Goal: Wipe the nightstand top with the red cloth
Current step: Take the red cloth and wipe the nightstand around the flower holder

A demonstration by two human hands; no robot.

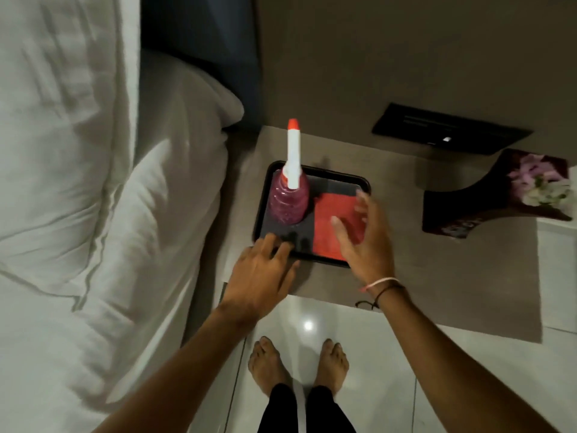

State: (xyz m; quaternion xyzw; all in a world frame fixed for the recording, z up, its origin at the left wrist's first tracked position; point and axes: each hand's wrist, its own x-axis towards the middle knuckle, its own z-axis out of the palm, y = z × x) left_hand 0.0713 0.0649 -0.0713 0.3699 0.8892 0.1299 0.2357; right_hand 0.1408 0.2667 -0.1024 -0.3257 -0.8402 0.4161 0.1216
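Note:
A folded red cloth (pixel 331 226) lies flat in the right half of a black tray (pixel 335 178) on the grey nightstand top (pixel 421 270). In the tray's left half stands a spray bottle (pixel 288 198) with purple liquid and a white, red-tipped nozzle. My right hand (pixel 365 239) hovers open just over the cloth's right side, fingers spread and blurred. Spread out, my left hand (pixel 262 273) rests at the tray's near left corner, its fingertips at the rim. Neither hand holds anything.
A dark vase with pink and white flowers (pixel 499 195) sits at the nightstand's right. A black panel (pixel 449 129) is on the wall behind. A white bed with pillows (pixel 93 214) fills the left. My bare feet stand on glossy white tiles (pixel 309 326).

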